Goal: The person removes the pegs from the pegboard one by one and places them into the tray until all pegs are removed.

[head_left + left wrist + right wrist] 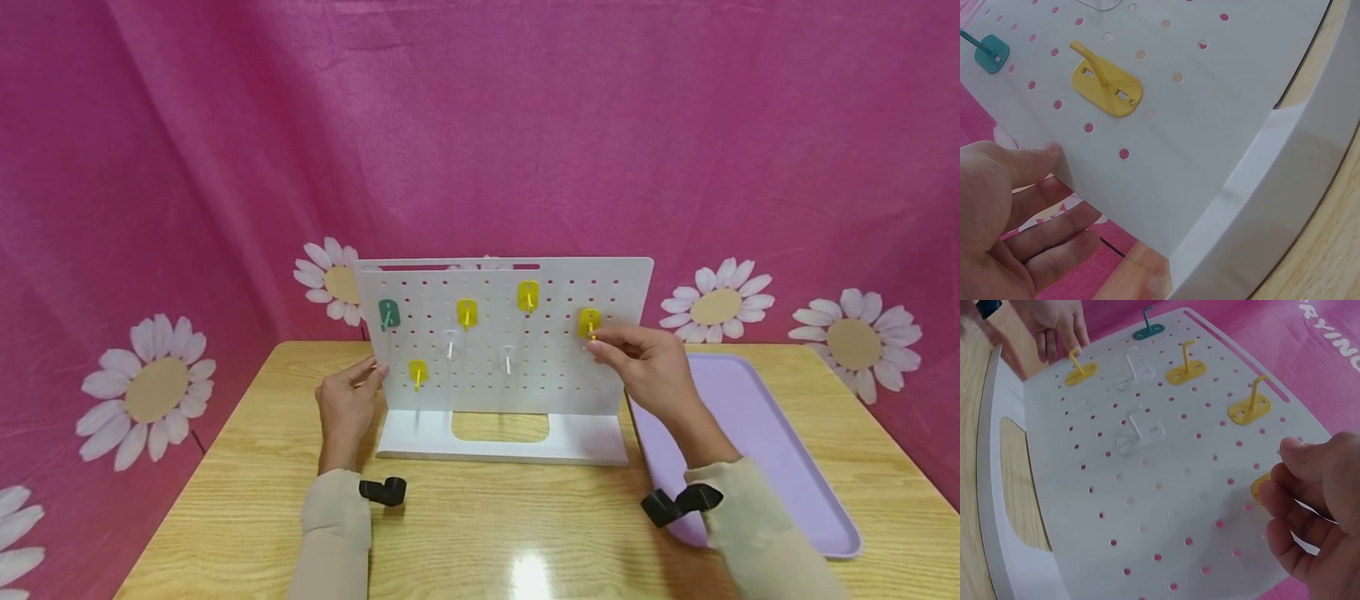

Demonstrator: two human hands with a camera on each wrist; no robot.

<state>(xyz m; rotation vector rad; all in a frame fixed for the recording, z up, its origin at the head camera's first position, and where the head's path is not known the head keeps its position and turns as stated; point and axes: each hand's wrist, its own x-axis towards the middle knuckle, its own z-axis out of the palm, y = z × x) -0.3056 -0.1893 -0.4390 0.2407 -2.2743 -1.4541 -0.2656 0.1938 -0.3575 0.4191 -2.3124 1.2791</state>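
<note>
A white pegboard point(480, 379) stands upright on its folded base on the table. My left hand point(348, 404) grips its left edge, thumb on the front face and fingers behind, as the left wrist view shows. At the board's right side my right hand point(652, 367) pinches a yellow hook point(589, 320), which lies against the face; in the right wrist view the fingers hide most of it. Other yellow hooks point(467, 313) sit on the board, one of them point(1108, 86) nearest my left hand. A green hook point(388, 314) is at upper left, and two clear hooks point(1140, 432) are mid-board.
A lilac tray point(750, 433) lies on the wooden table point(465, 525) to the right, partly under my right forearm. Behind the table hangs a pink cloth point(480, 133) with white flowers. The board's base has a wide cut-out.
</note>
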